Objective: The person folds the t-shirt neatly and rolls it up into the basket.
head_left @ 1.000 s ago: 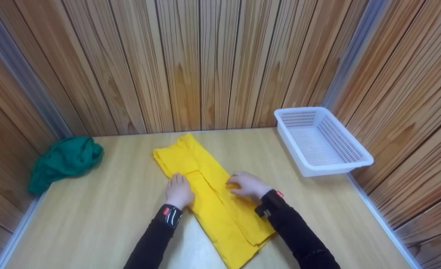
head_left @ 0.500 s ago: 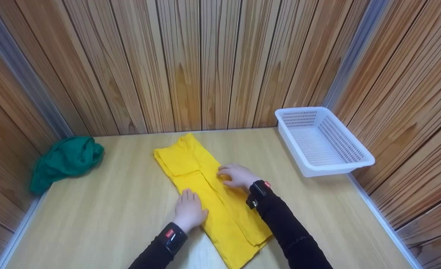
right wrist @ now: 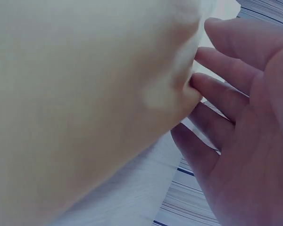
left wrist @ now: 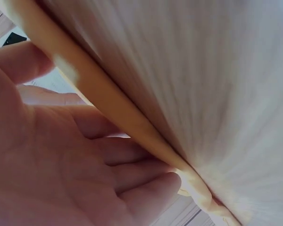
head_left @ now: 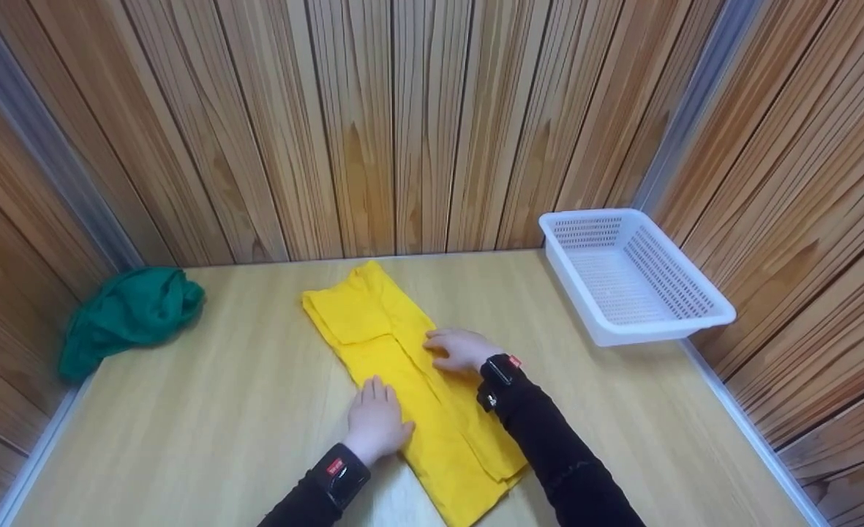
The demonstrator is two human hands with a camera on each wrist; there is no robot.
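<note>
A yellow garment (head_left: pixel 391 366), which looks like a shirt, lies on the table folded into a long slanting strip with a flap across its upper part. My left hand (head_left: pixel 375 423) rests at its left edge, fingers extended; in the left wrist view those fingers touch the cloth's edge (left wrist: pixel 111 103). On the opposite side, my right hand (head_left: pixel 462 349) touches the upper surface near the right edge with slightly bent fingers. The right wrist view shows its fingertips (right wrist: pixel 200 80) against the pale-looking cloth (right wrist: pixel 85 103), with nothing gripped.
A crumpled green cloth (head_left: pixel 135 311) lies at the table's left edge by the wall. The white perforated basket (head_left: pixel 592 307) stands at the back right. Wood-panelled walls (head_left: pixel 417 132) enclose the back and both sides of the table (head_left: pixel 212 424).
My left hand has slid down along the garment's left edge, toward me and rightward. My right hand has shifted a little up and left. The garment has barely changed.
</note>
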